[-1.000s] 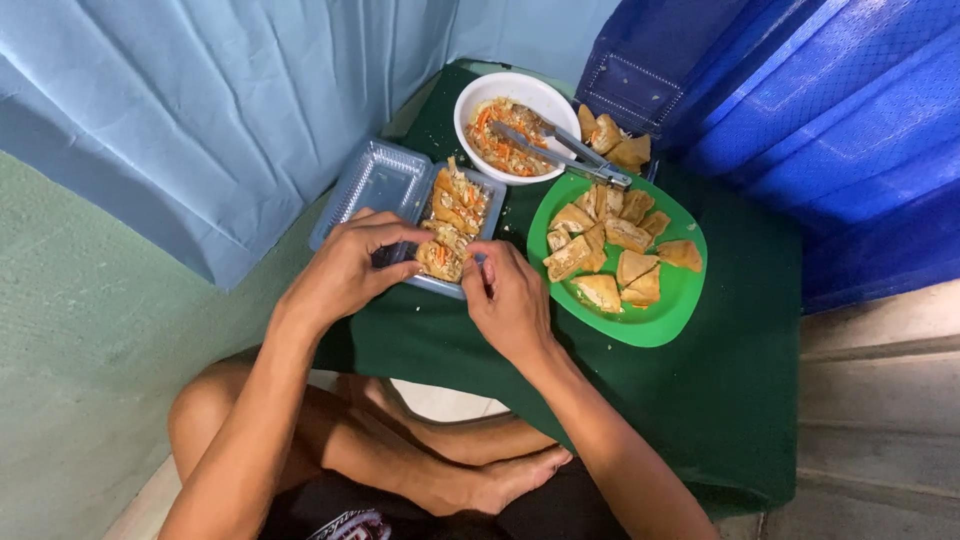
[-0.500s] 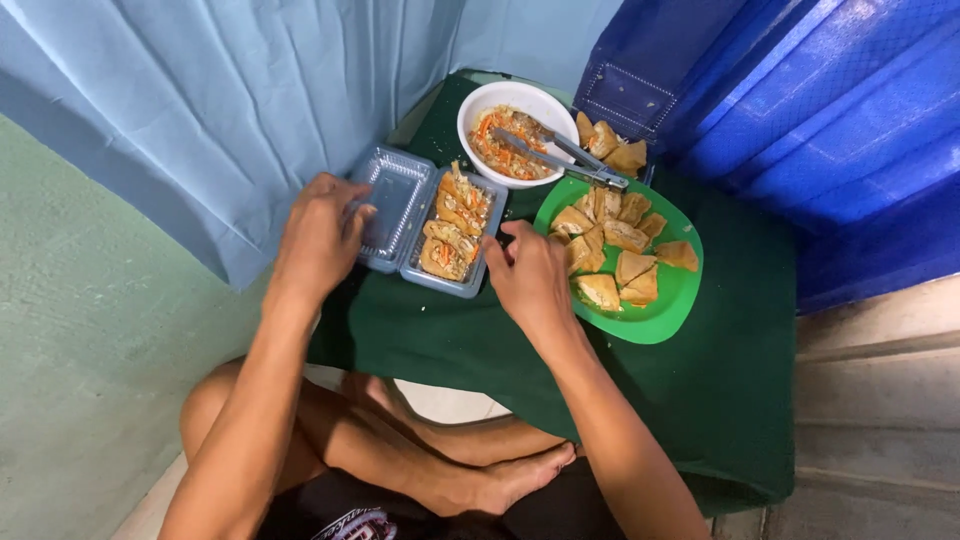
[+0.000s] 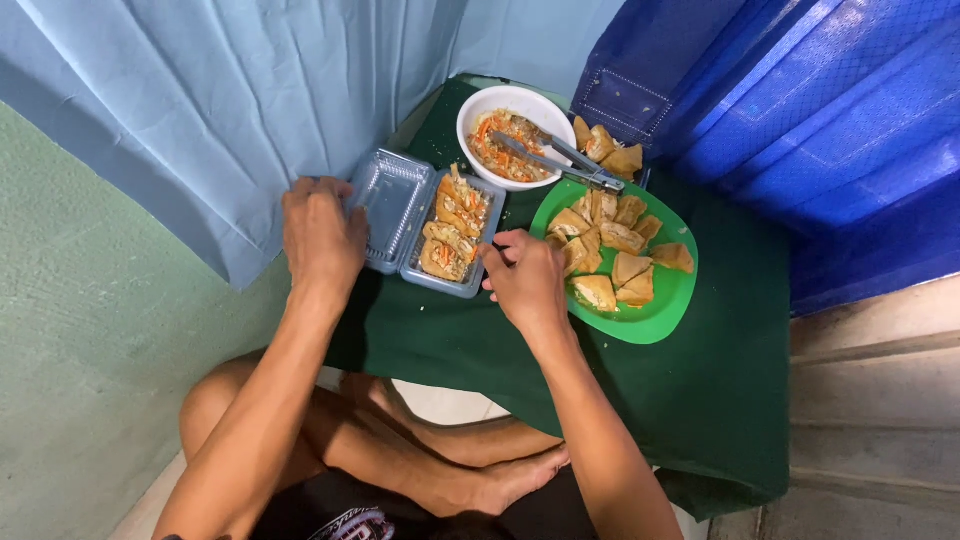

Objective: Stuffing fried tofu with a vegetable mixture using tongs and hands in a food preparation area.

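The clear plastic clamshell container lies open on the green cloth covering the bench, its right half packed with stuffed fried tofu pieces and its empty lid half folded out to the left. The left hand rests on the outer edge of that lid, fingers curled over the rim as if gripping it, though the fingertips are hidden. The right hand sits at the container's near right corner, fingers bent together against its edge; whether they pinch anything cannot be told. Just right of it, a green plate carries more fried tofu triangles, and behind stands a white bowl of shredded vegetable filling with metal tongs laid across its rim. Judging by the full tray and the grip on the lid, the packing step looks finished and closing is in hand; swinging the lid over calls for steadying the tray's right side so the pieces stay put.
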